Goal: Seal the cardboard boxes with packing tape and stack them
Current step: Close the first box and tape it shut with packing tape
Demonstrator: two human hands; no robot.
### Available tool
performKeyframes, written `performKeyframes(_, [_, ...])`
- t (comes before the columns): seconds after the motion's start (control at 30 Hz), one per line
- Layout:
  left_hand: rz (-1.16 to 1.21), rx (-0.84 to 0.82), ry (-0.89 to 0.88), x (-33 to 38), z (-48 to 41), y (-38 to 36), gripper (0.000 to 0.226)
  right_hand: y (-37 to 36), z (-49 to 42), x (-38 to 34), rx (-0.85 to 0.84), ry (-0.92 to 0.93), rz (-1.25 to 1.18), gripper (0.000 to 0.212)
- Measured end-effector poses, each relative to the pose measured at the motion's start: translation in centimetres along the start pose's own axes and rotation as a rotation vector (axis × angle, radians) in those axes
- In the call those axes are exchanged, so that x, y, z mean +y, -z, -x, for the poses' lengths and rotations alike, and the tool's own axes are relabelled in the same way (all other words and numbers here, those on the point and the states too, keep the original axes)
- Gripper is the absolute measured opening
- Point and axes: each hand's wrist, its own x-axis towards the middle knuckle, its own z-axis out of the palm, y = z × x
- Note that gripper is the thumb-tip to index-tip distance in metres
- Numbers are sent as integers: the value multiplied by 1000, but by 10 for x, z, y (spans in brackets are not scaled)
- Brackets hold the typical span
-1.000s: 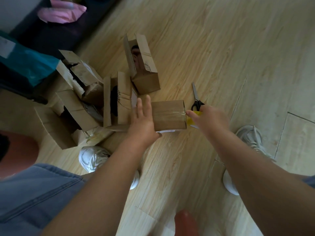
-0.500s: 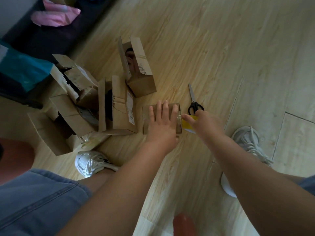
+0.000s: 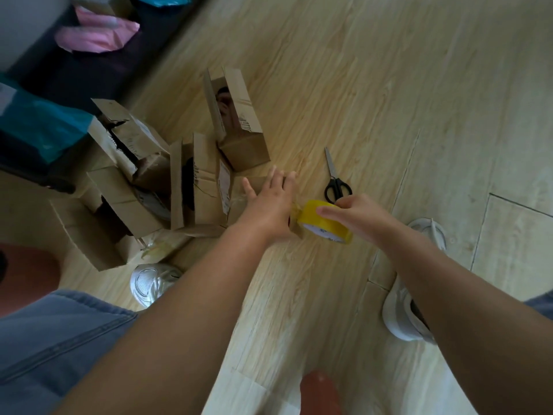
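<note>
Your left hand (image 3: 269, 205) has slid across the box (image 3: 239, 205), fingers straight, pressing its top. Your right hand (image 3: 356, 214) grips the roll (image 3: 317, 223), now drawn clear. Cutting likely follows.

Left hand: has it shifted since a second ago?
Yes. The left hand moved right, toward the scissors; it was beside the small box and now lies flat on it.

Both arms extended forward and down. Left hand (image 3: 269, 205) palm down, fingers straight and spread. Right hand (image 3: 356, 215) fingers curled, gripping tape roll (image 3: 317, 224).
</note>
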Motion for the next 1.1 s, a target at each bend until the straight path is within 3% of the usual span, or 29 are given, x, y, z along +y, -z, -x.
performKeyframes(0.33, [208,85,-44,-12,22,8,117,0,3,-13,185,12,374,52])
performKeyframes(0.5, [327,93,-35,-8,27,8,117,15,7,-7,198,-25,385,67])
performKeyframes(0.73, [561,61,-12,-14,13,11,113,39,15,-5,205,52,230,53])
performKeyframes(0.8, [509,40,-1,-24,7,8,113,35,13,-8,131,34,188,50])
performKeyframes(0.9, [245,20,32,-39,2,2,118,17,10,-17,43,65,174,59])
performKeyframes(1.1, [-122,106,-15,-27,1,-9,115,-5,2,-37,82,108,279,52])
